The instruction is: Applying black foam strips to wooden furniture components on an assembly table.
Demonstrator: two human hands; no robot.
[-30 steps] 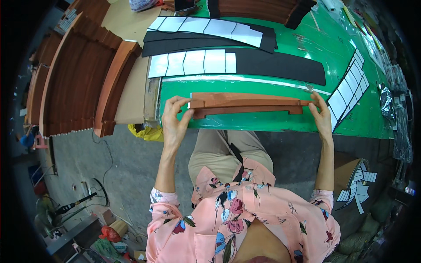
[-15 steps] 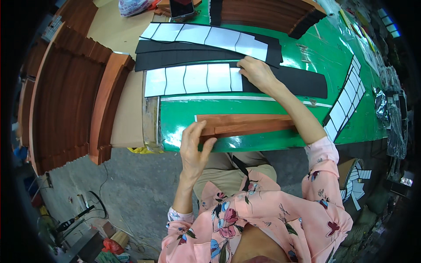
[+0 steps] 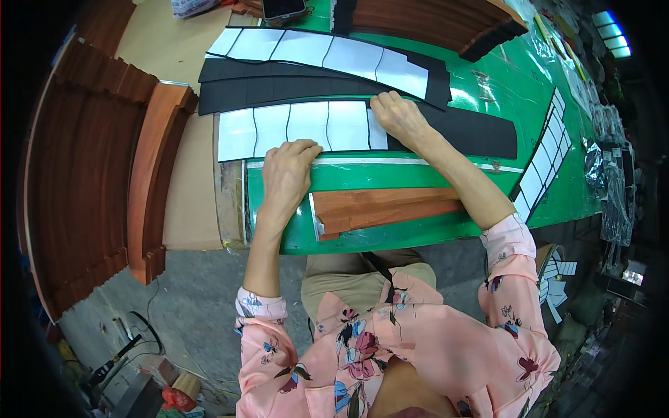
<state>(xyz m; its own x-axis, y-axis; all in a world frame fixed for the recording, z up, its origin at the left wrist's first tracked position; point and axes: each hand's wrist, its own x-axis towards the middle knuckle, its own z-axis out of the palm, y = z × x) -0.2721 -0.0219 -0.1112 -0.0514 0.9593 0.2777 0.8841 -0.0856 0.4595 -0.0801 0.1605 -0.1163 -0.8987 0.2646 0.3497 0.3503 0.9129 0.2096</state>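
A black foam strip (image 3: 474, 132) lies across the green table, its left part covered by white backing paper (image 3: 272, 129) marked with curved dark lines. My right hand (image 3: 403, 120) is closed at the right end of the white part, its fingertips pinching near the far edge of a narrow white piece. On the near edge of the same strip rests my left hand (image 3: 286, 174), fingers bent and pressed together; what lies under the fingertips is partly hidden. Nearer to me is a brown wooden piece (image 3: 383, 209), its right end behind my right forearm. Neither hand touches it.
Further black strips with white backing (image 3: 320, 50) lie beyond. Another white-backed strip (image 3: 547, 153) slants at the right. Brown curved mouldings (image 3: 157, 181) stand at the left, and a brown stack (image 3: 425, 24) at the back. A phone (image 3: 284, 8) lies at the far edge.
My left hand has moved from the brown wooden piece up and left onto the near edge of the white-backed strip. My right hand stays at the end of the white part.
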